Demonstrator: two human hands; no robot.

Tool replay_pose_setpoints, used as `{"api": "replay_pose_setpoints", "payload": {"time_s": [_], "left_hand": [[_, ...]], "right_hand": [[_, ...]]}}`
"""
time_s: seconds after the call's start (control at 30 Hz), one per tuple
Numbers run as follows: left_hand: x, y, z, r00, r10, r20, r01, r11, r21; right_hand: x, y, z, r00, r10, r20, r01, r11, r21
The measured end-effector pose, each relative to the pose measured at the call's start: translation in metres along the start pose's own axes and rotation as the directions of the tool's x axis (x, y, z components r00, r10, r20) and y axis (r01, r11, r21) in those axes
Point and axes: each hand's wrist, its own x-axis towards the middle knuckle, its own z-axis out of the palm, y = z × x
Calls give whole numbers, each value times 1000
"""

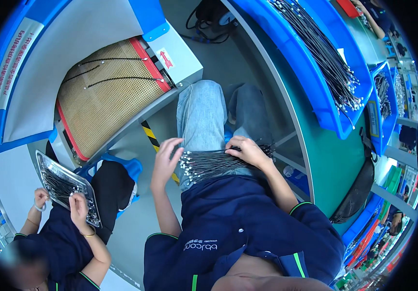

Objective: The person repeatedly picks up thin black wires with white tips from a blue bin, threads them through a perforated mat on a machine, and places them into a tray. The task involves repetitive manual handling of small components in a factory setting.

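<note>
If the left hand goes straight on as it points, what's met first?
The left hand would probably meet the left jeans leg first; the cable bundle lies just to its right, though depth is unclear.

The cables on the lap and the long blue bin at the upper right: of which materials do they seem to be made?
The cables: probably black plastic or rubbery sheathing, fairly matt; their small pale ends glint, perhaps metal, too small to tell. The bin: likely moulded plastic, with even blue colour and slight sheen.
</note>
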Motion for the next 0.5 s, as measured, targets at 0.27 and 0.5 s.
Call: {"api": "replay_pose_setpoints", "payload": {"time_s": [0.27,0.5], "left_hand": [[-6,11,12,1000,22,14,-23,998,51],[6,37,17,941,88,-326,-64,995,83]], "right_hand": [[0,-19,-14,998,57,-33,-52,989,137],[1,-35,-35,995,4,-99,9,991,133]]}}
